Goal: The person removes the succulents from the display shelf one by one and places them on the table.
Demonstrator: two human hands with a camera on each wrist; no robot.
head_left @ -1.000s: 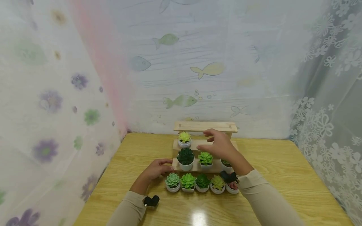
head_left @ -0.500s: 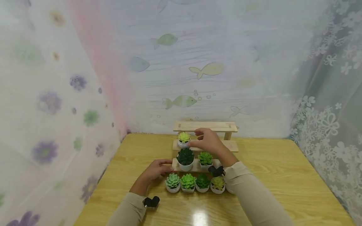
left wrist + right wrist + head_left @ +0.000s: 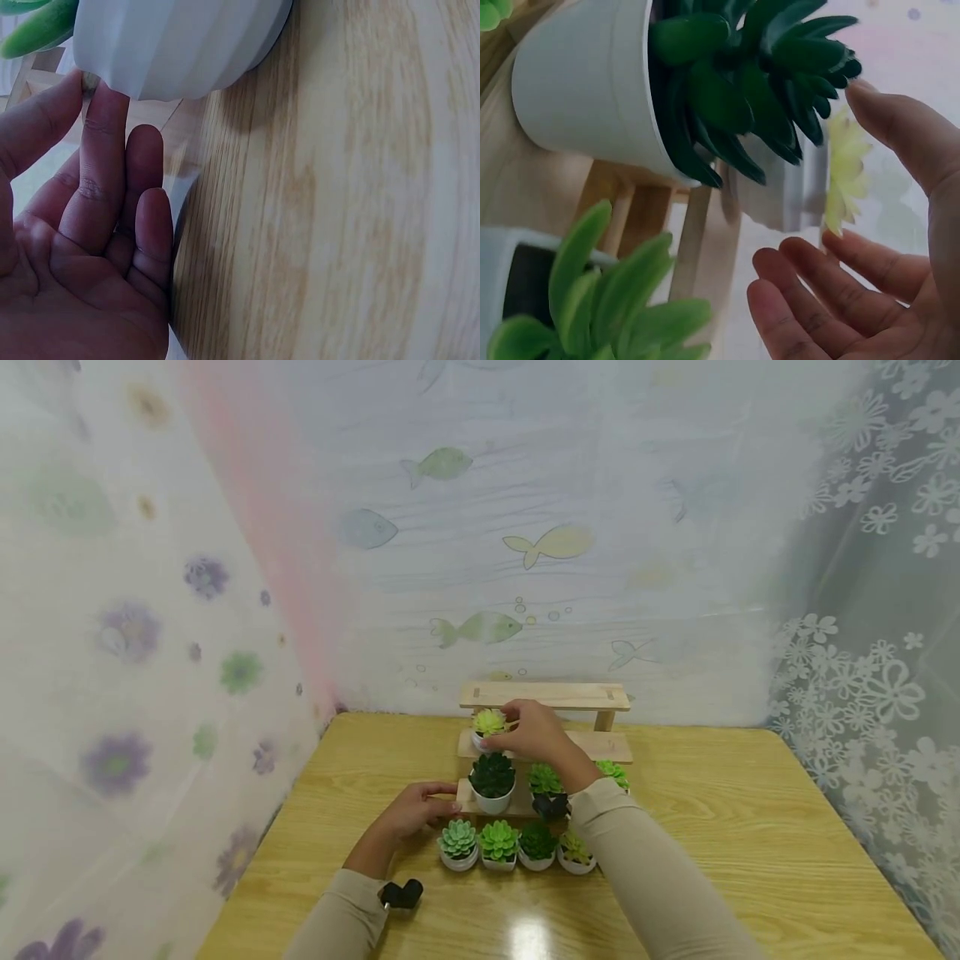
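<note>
A small potted succulent with yellow-green leaves (image 3: 489, 721) stands at the left end of the shelf's middle tier. My right hand (image 3: 534, 731) holds it from the right, thumb at the front of the white pot, fingers on the far side. In the right wrist view, a dark green succulent (image 3: 735, 82) partly hides that pot (image 3: 780, 184). My left hand (image 3: 414, 812) pinches the left end of the wooden plant shelf's lower board (image 3: 465, 797) between thumb and index finger. In the left wrist view, a white ribbed pot (image 3: 180, 45) is close by those fingertips.
On the lower board also stand bright green succulents (image 3: 545, 778), partly behind the right forearm. Several potted succulents line the table in front, including a pale green one (image 3: 457, 839). The shelf's top board (image 3: 543, 695) is at the back. The wood-grain table (image 3: 375, 752) meets curtains.
My right hand has moved left along the middle tier, from an open reach to around the yellow-green succulent's pot. My left hand has stayed at the shelf's end.
</note>
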